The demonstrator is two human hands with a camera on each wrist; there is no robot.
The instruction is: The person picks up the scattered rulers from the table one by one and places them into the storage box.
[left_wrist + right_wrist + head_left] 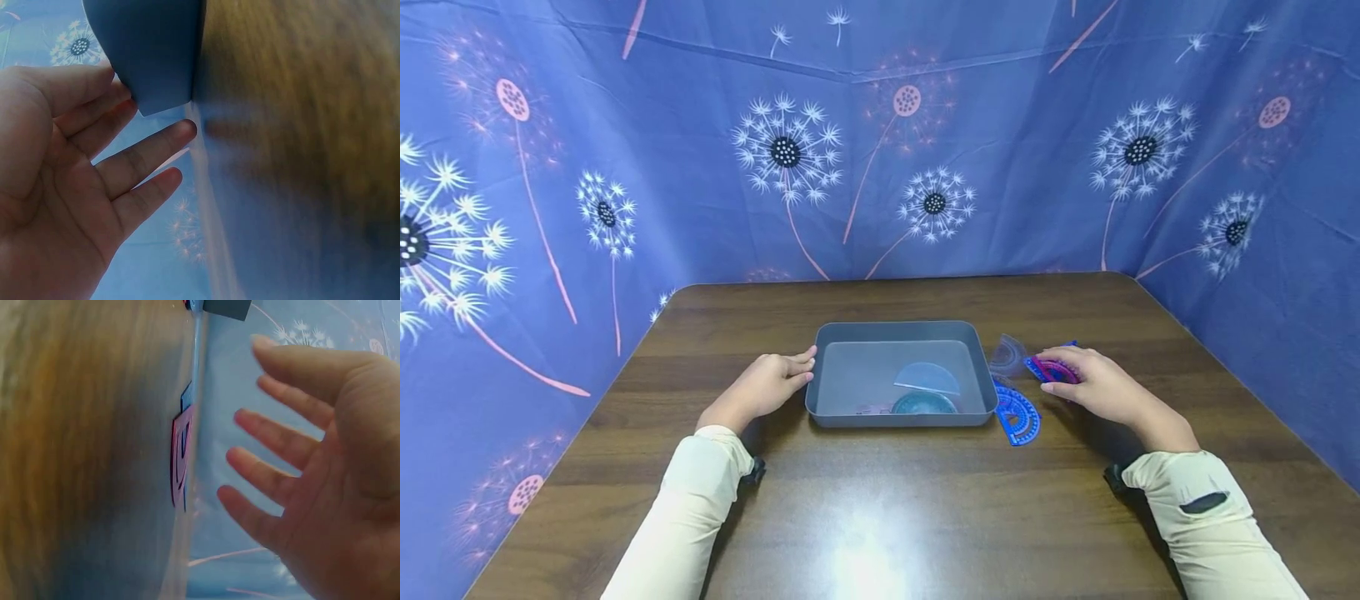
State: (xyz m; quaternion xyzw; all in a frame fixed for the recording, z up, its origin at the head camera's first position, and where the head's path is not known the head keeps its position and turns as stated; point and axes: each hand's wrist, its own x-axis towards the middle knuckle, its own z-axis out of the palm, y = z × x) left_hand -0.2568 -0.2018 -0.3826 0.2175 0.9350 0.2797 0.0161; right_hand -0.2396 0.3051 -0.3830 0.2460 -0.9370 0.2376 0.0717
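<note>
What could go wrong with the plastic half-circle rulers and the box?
Two things, maybe. The pink plastic half-circle protractor seems to overlap a blue plastic one, so the right hand might drag both when grabbing one. Also, the left hand is at the left side of the grey rectangular tray; a hard push could slide it into the blue curved protractor by its right corner.

Blue backdrop, probably cloth (wrist cams are kinda blurry), covered in white and pink dandelions, wrapping the back and sides of a brown wood-grain table with shiny glare.
</note>
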